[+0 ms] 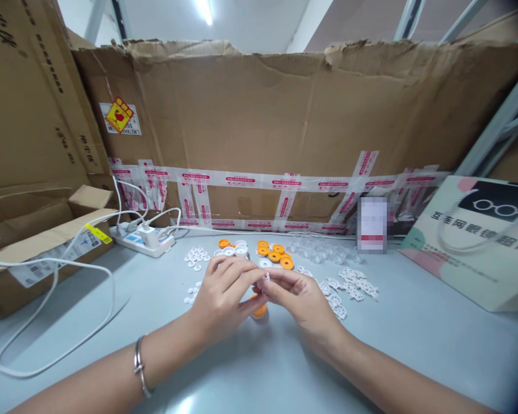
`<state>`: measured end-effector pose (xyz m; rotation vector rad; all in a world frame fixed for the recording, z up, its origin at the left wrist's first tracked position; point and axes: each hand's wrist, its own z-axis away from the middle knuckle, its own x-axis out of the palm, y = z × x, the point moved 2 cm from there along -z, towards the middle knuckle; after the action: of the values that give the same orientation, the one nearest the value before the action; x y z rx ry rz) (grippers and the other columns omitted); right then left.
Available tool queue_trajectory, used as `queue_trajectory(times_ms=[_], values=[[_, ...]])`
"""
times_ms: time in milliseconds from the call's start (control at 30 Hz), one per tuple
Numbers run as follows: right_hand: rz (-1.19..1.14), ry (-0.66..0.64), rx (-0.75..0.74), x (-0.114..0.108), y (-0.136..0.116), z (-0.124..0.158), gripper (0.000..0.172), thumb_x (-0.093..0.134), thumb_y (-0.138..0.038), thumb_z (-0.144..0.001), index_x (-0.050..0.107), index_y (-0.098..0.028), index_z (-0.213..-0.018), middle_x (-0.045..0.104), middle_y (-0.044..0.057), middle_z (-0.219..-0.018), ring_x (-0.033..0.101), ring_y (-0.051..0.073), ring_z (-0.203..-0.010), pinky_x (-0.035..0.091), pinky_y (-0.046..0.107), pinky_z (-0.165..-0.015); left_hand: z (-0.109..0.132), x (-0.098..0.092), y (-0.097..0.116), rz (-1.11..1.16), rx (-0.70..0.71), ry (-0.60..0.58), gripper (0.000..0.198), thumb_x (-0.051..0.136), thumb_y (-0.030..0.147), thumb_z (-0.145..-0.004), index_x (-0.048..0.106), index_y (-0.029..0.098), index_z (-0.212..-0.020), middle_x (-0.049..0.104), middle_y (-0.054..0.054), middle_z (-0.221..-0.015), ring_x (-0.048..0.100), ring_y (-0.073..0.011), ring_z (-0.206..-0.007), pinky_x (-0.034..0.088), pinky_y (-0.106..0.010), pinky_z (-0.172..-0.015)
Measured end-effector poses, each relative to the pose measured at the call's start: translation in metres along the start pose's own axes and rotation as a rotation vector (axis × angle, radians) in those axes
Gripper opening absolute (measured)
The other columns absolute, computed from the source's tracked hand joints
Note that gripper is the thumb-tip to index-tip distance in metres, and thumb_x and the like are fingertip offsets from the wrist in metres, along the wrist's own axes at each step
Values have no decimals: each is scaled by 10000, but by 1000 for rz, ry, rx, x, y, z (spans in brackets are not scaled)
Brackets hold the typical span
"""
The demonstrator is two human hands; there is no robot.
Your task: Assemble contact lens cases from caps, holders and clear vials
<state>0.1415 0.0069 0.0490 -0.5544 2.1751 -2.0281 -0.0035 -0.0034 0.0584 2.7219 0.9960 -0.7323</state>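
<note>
Pinching small white plastic piece point(265, 278) in left hand point(229, 293), right hand point(306, 299) — seemingly midway, with orange plastic rings point(274, 253) loose beyond.

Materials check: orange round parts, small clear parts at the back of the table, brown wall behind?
Orange round rimmed parts: probably moulded plastic, smooth, satin; even colour, crisp rims.
Small clear rounded parts: likely transparent plastic, glossy; glints, background showing through. Glass not ruled out.
Brown flat wall: cardboard, matt; ragged top edge, creases, printed tape.
</note>
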Motion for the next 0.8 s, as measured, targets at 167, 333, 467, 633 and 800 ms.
queue_trajectory(times_ms=[167,333,467,633,800], values=[[-28,9,36,1,0,0,296,708,-397,-670,711,-196,-888,695,45,-812,629,174,-814,488,310,-783,3,4,-2,70,-52,-11,286,672,241,-755,575,194,-1019,649,-36,-869,588,-171,-829,400,-312,-740],[-86,-22,115,-7,4,-6,263,703,-369,-679,681,-189,-870,684,35,-837,610,152,-858,446,293,-836,4,8,-13,265,-122,-116,390,682,326,-736,542,196,-1075,607,-64,-954,557,-189,-900,423,-332,-799],[16,107,123,-24,10,-18,264,724,-352,-642,652,-184,-833,668,21,-849,593,144,-831,427,287,-820,1,6,-27,418,-321,-403,388,659,385,-725,520,205,-1039,574,-59,-992,533,-191,-916,434,-329,-799],[236,59,110,-33,16,-25,263,708,-336,-645,642,-173,-840,650,12,-839,586,144,-802,434,284,-780,14,14,-34,437,-527,-833,550,695,518,-609,521,199,-1022,554,-56,-1018,527,-213,-891,430,-322,-745],[462,-159,9,-23,18,-21,194,618,-234,-724,636,-163,-904,663,35,-867,614,161,-799,467,306,-767,25,28,-30,403,-519,-878,464,676,539,-619,530,174,-866,561,-38,-895,511,-190,-786,393,-279,-652]])
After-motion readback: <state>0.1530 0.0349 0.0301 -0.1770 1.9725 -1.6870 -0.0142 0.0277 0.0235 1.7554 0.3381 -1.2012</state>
